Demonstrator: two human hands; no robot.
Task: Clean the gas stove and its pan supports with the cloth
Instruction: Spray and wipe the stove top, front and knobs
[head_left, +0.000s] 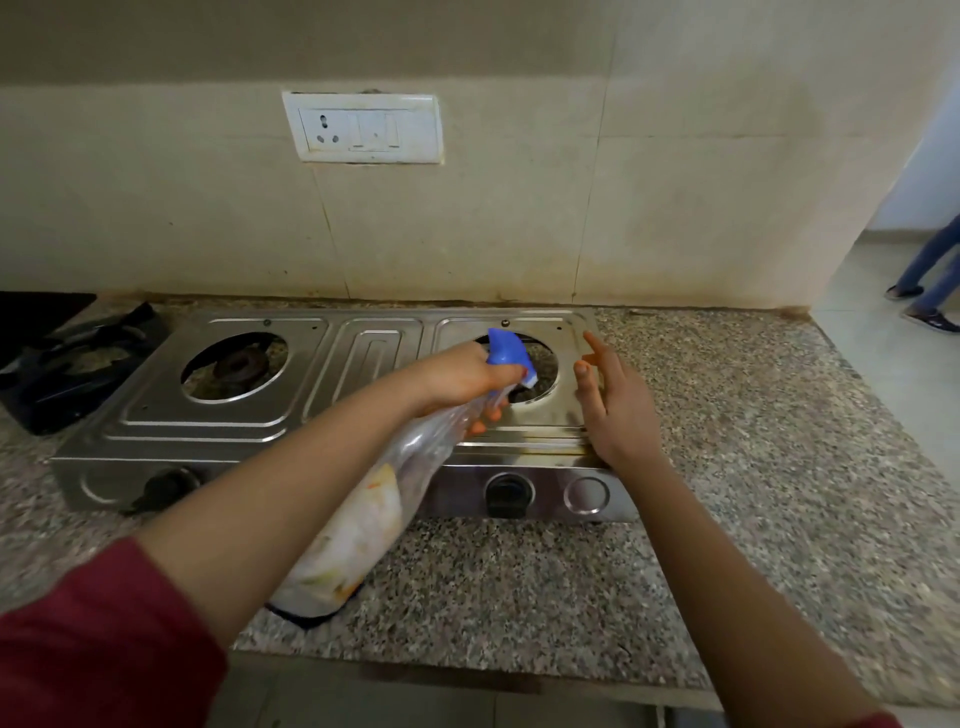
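Liquid may fall through the open hole of the steel gas stove: left hand grips clear blue-triggered spray bottle there, right hand spread beside.

A dark red fabric sleeve covers the person's left upper arm, its edge ending near the elbow, with the left forearm and left hand bare. Low at the right edge, a sliver of red cloth, apparently the matching sleeve, borders the bare right forearm and right hand.
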